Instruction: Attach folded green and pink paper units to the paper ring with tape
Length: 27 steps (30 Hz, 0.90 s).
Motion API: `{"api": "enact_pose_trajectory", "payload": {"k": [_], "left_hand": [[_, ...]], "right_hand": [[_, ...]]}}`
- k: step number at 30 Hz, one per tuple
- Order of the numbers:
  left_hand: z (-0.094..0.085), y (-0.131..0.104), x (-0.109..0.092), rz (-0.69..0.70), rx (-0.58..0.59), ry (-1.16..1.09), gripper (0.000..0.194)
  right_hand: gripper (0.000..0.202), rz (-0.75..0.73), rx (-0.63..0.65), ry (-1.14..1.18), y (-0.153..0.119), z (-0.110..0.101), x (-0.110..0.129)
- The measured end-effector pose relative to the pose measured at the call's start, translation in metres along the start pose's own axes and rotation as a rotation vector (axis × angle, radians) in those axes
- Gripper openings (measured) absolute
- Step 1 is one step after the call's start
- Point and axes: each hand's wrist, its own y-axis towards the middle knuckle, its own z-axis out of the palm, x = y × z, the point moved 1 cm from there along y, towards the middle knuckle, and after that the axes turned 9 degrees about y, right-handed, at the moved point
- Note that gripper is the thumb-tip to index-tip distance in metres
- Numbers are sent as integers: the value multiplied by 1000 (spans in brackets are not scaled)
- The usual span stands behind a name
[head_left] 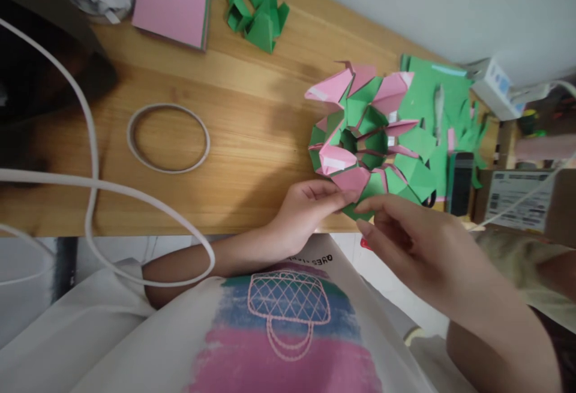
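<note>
A ring-shaped folded-paper model [375, 84] in green and pink sits near the table's front edge, right of the middle, with pointed flaps round a central hole. My left hand [301, 213] pinches the near edge of this model, its thumb pressed on a pink and green flap. On the other side of that flap is my right hand [418, 249], fingers curled. Its index fingertip touches the green paper, and the thumb tip lies just below. Part of the flap is hidden behind my fingers.
Green folded pieces [265, 12] lie at the back beside a stack of pink paper [173, 0]. Green sheets [436, 93], a phone [459, 183] and a cardboard box [517, 201] are on the right. A tape-like ring [130, 135] and white cables [92, 141] are on the left.
</note>
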Motion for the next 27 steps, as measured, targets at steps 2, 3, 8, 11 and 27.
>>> {"api": "enact_pose_trajectory", "payload": {"k": [2,3,8,11,27], "left_hand": [[-1,0,0,-17,6,7,26],[-1,0,1,-28,11,9,26],[-2,0,3,-86,23,25,28],[-3,2,4,-66,38,36,30],[-7,1,4,-8,-69,70,22]], "right_hand": [[19,4,-98,124,-9,3,-3],[18,22,-152,178,-13,5,-5],[41,221,-82,407,-34,33,-36],[46,236,-128,748,-32,66,-58],[19,249,-728,1898,20,97,-21]]}}
